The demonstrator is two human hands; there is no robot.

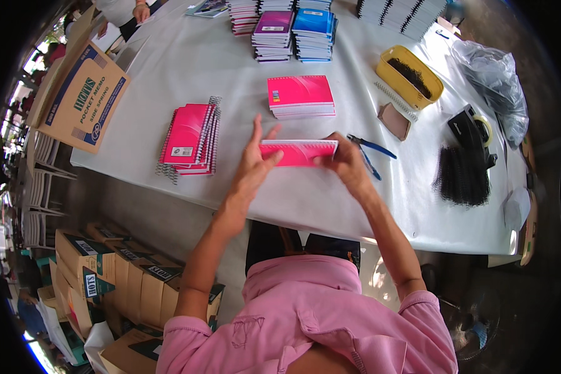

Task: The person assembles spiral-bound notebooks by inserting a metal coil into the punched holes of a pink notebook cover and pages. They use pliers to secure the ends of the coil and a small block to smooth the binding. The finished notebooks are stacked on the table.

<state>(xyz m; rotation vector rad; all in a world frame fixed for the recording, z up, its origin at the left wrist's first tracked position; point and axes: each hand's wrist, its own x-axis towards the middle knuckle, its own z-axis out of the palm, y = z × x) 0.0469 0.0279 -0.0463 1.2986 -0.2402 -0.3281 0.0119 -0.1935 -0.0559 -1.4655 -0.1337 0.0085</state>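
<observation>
Above the near part of the table, a pink notebook (299,156) is held tilted, with a row of punched holes along its upper edge. Its left end lies in my left hand (250,163), thumb on the cover and some fingers stretched upward. My right hand (346,167) pinches the right end. Just beyond is a stack of pink notebooks (301,93) with no coils in their holes. To the left lies a pile of pink spiral-bound notebooks (189,136). Pliers with blue handles (378,148) rest right beside my right hand.
A yellow tub (434,93) holds small black coils. A brown block (394,121), a tape dispenser (470,131) and black wire coils (461,181) lie right. Purple notebooks (273,37) and blue notebooks (315,37) are stacked far back. A carton (84,93) stands left; another person's hand (141,11) shows behind.
</observation>
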